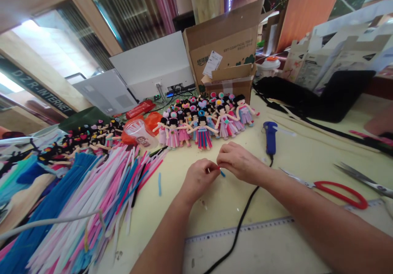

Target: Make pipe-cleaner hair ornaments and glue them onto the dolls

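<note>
My left hand (199, 180) and my right hand (241, 162) meet over the table, fingertips pinched almost together. A tiny red-pink bit, apparently pipe cleaner, shows between them; the fingers hide most of it. Just under my right fingers is a short blue pipe cleaner piece (222, 174); whether it is held or lies on the table is unclear. Another short light-blue piece (159, 184) lies to the left. Beyond my hands stand several pipe cleaner dolls with black hair, one in a striped skirt (204, 138) at the front.
A blue glue gun (270, 138) lies at right, its black cord (245, 208) running under my right arm. Red-handled scissors (340, 189) and a ruler strip (211, 235) are near. Pipe cleaner bundles (82, 200) fill the left. A plastic cup (143, 134) and cardboard box (227, 40) stand behind.
</note>
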{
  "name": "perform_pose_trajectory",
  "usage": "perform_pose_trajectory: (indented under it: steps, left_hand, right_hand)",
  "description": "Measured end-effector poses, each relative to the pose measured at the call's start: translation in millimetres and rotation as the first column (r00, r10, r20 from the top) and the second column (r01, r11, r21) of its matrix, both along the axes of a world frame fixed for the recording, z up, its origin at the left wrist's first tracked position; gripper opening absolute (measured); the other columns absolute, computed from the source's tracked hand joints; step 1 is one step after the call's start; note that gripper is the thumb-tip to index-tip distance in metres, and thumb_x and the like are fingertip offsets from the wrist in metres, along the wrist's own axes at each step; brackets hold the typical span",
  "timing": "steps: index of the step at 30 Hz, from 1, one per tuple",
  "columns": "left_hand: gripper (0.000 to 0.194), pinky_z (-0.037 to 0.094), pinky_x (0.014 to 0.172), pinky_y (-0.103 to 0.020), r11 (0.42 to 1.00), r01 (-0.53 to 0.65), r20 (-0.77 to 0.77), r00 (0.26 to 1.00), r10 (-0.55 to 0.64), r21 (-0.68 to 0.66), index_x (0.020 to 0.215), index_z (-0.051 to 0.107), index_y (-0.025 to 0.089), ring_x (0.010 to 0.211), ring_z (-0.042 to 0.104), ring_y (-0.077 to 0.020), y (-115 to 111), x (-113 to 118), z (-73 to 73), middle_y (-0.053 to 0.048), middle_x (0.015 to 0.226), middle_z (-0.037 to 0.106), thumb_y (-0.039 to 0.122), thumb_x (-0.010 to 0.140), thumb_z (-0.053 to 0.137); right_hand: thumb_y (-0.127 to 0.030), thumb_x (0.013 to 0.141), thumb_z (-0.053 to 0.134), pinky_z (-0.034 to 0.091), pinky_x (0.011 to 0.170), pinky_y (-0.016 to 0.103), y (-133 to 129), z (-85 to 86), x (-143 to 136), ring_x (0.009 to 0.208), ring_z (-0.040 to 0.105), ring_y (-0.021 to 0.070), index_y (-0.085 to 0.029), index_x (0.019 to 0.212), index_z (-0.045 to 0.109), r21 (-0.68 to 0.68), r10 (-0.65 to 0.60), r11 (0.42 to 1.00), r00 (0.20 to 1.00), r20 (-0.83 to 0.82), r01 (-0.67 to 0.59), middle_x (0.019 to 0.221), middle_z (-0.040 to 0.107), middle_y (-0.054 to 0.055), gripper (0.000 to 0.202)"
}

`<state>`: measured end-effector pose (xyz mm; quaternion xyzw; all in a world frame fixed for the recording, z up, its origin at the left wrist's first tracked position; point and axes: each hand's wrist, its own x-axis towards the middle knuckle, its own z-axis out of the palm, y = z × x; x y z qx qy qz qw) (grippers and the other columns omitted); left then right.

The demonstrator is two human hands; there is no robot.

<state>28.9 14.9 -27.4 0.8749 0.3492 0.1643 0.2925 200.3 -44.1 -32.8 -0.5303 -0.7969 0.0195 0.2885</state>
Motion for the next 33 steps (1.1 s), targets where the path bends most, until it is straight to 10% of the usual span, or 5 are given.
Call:
perform_pose_trajectory:
  steps: [13,22,25,27,33]
  left_hand:
    - [0.036,0.04,0.056,-0.026,0.978,-0.182,0.235,0.951,0.202,-0.106,0.063,0.059,0.02,0.059,0.051,-0.016,7.2,3.2,4.1,0.001,0.059,0.058,0.054,0.072,0.052]
    - [0.04,0.043,0.056,-0.026,0.976,-0.176,0.251,0.946,0.203,-0.128,0.063,0.063,0.02,0.061,0.055,-0.0177,15.0,0.5,2.8,0.0,0.059,0.062,0.059,0.066,0.054]
    - [0.039,0.043,0.057,-0.025,0.984,-0.133,0.258,0.953,0.16,-0.12,0.064,0.063,0.02,0.061,0.056,-0.0171,14.6,0.4,0.9,0.0,0.06,0.062,0.058,0.068,0.055]
    - [0.039,0.044,0.057,-0.024,0.988,-0.098,0.267,0.955,0.128,-0.121,0.066,0.064,0.02,0.061,0.055,-0.0163,13.4,0.6,0.3,0.001,0.062,0.062,0.057,0.07,0.056]
    - [0.04,0.045,0.056,-0.024,0.991,-0.073,0.302,0.948,0.104,-0.112,0.063,0.064,0.02,0.058,0.055,-0.0164,7.8,2.5,3.1,0.0,0.059,0.062,0.059,0.069,0.056]
  right_hand:
    - [-0.023,0.086,0.058,0.038,0.074,0.029,5.9,9.5,-11.0,0.078,0.055,0.0168,-0.016,0.081,0.065,-0.046,-0.195,0.98,0.981,0.005,0.195,0.079,0.064,0.004,0.011]
    - [-0.036,0.074,0.07,0.047,0.078,0.029,-70.0,57.5,32.6,0.087,0.063,0.0177,-0.018,0.106,0.067,-0.551,-0.104,0.835,0.986,-0.128,0.017,0.101,0.067,0.007,0.038]
    - [-0.039,0.072,0.07,0.052,0.072,0.026,-102.0,65.0,89.4,0.08,0.066,0.0153,-0.016,0.105,0.067,-0.653,-0.272,0.746,0.833,-0.481,-0.133,0.093,0.07,0.005,0.04]
    - [-0.037,0.08,0.062,0.054,0.07,0.028,-107.1,63.1,127.3,0.082,0.067,0.0164,-0.017,0.104,0.066,-0.547,-0.571,0.797,0.613,-0.545,0.256,0.097,0.07,0.006,0.032]
    - [-0.034,0.092,0.051,0.054,0.079,0.036,-71.9,37.6,202.8,0.098,0.062,0.0207,-0.016,0.119,0.056,-0.341,-0.885,0.254,0.075,-0.46,0.905,0.116,0.06,0.01,0.033]
